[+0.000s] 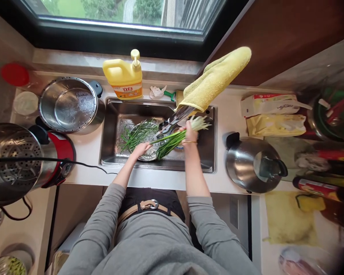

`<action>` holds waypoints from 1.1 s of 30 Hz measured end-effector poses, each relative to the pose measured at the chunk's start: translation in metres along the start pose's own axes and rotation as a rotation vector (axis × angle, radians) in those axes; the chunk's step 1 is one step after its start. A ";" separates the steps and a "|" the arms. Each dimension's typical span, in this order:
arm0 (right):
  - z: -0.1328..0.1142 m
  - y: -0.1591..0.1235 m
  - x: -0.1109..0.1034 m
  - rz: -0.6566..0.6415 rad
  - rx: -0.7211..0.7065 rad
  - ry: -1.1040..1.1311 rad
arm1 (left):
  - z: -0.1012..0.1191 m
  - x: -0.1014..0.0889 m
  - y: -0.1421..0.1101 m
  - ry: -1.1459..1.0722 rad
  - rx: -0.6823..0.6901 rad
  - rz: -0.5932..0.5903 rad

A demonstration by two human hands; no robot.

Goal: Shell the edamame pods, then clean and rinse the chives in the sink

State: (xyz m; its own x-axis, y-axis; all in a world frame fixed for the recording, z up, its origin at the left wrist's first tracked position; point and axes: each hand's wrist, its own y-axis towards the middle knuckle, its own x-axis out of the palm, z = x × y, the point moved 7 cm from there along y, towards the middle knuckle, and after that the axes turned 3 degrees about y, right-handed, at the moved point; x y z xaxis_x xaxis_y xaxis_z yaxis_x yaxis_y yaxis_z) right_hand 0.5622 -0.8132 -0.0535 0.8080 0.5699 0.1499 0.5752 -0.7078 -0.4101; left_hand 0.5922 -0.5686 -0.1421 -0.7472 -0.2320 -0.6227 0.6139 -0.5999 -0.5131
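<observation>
My right hand (191,133) is closed around a bunch of scallions (172,144), close to their white root ends, above the right half of the sink (207,152). The green leaves of the bunch hang down to the left. Pinched in my left hand (143,148) is the end of a green scallion stalk that stretches across from the bunch. Behind my left hand, a metal basin (149,156) in the sink holds water and loose thin green leaves (131,135). The faucet (172,121) reaches over the basin. A bowl partly shows behind the bunch.
A yellow cloth (214,80) covers the faucet's upper part. Behind the sink stand a yellow detergent jug (124,78) and a green-handled peeler (169,94). A perforated steel pot (71,105) is at left, a steel kettle (250,164) at right. A black cord (83,164) crosses the left counter.
</observation>
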 end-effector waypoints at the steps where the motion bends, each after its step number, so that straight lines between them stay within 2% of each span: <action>1: -0.016 0.005 -0.025 0.120 0.006 0.076 | -0.011 0.003 -0.001 0.031 -0.035 -0.018; 4: -0.064 0.006 -0.079 0.266 -0.076 0.193 | -0.033 0.011 -0.005 0.066 -0.079 -0.032; 6: -0.084 0.000 -0.098 0.265 -0.144 0.197 | -0.035 0.019 -0.005 0.070 -0.065 -0.035; 8: -0.088 -0.008 -0.104 0.247 -0.168 0.153 | -0.029 0.027 -0.003 0.062 -0.039 -0.034; 11: -0.067 -0.018 -0.101 0.223 -0.103 0.039 | -0.019 0.032 0.001 0.029 -0.023 -0.011; 14: -0.033 -0.025 -0.090 0.178 -0.005 -0.042 | -0.015 0.026 0.005 -0.042 -0.033 0.037; 17: 0.000 -0.031 -0.074 0.147 0.102 -0.063 | -0.011 0.008 0.009 -0.176 -0.047 0.118; 21: 0.038 -0.042 -0.032 0.013 0.221 -0.065 | 0.002 -0.016 0.009 -0.738 -0.064 0.235; 23: 0.055 -0.048 -0.007 -0.061 0.265 -0.067 | 0.015 -0.022 0.007 -0.944 -0.053 0.212; 27: 0.077 -0.058 0.032 -0.175 0.278 -0.088 | 0.040 -0.029 -0.001 -1.097 -0.023 0.140; 33: 0.083 -0.072 0.055 -0.354 0.301 -0.029 | 0.048 -0.031 -0.010 -1.207 -0.028 0.074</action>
State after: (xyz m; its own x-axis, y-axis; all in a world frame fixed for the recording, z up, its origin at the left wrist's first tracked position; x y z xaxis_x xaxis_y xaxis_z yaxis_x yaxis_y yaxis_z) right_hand 0.5549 -0.6962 -0.0910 0.5620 0.7690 0.3046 0.7491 -0.3171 -0.5816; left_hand 0.5969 -0.5922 -0.0895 -0.4577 -0.8392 0.2937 0.6593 -0.5420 -0.5212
